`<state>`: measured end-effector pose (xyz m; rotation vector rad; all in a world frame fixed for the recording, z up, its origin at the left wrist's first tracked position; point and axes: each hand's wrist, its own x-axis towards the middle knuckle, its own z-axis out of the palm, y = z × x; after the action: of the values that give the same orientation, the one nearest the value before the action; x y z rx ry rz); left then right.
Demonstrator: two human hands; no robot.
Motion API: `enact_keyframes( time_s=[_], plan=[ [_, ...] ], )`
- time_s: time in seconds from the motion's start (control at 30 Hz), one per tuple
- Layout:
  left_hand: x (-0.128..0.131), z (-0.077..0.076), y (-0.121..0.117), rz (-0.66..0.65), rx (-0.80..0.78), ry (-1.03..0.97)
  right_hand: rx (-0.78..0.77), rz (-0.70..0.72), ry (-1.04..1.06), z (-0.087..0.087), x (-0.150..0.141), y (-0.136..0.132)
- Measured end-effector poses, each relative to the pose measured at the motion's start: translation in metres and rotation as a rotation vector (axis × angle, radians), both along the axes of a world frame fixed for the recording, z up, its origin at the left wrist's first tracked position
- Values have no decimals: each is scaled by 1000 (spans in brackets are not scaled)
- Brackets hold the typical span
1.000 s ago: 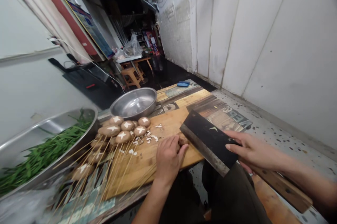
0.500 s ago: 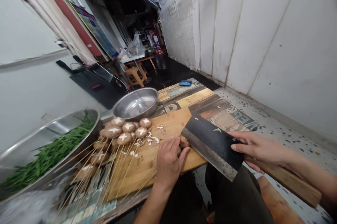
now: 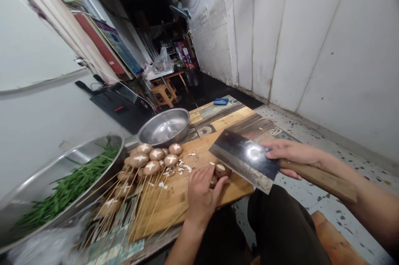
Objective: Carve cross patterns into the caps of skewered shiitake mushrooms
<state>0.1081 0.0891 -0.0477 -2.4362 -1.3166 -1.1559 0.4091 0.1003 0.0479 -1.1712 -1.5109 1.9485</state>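
My left hand (image 3: 204, 188) is closed around a brown shiitake mushroom (image 3: 220, 170) on the wooden cutting board (image 3: 174, 202). A pale cut mark shows on its cap, and part of it lies hidden under my fingers. In my right hand (image 3: 286, 155) is a cleaver (image 3: 243, 159), gripped where the wooden handle meets the dark blade. The blade is tilted just above and to the right of the mushroom. Several skewered mushrooms (image 3: 151, 168) with white crosses cut in their caps are piled at the board's left, their sticks pointing toward me. White trimmings (image 3: 183, 168) lie beside them.
A steel bowl (image 3: 165, 126) stands behind the mushrooms. At the left is a large steel basin (image 3: 116, 148) of green vegetables (image 3: 68, 190), with a clear plastic bag (image 3: 46, 236) before it. A blue object (image 3: 220, 101) lies at the table's far end.
The cleaver has shifted left and its blade has turned, now catching the light. A pale cut has come into view on the mushroom's cap. My left hand keeps its hold.
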Motion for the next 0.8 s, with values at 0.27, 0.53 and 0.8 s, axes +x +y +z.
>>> enact_keyframes(
  time_s=[0.27,0.53,0.8],
  plan=[
    [-6,22,11,53,-114,31,-4,-269,94,-21,18,-40],
    [26,55,8,250,-446,380,-59,-570,91,-65,26,-95],
    [20,56,27,230,-526,311,-105,-690,181,-71,46,-133]
  ],
)
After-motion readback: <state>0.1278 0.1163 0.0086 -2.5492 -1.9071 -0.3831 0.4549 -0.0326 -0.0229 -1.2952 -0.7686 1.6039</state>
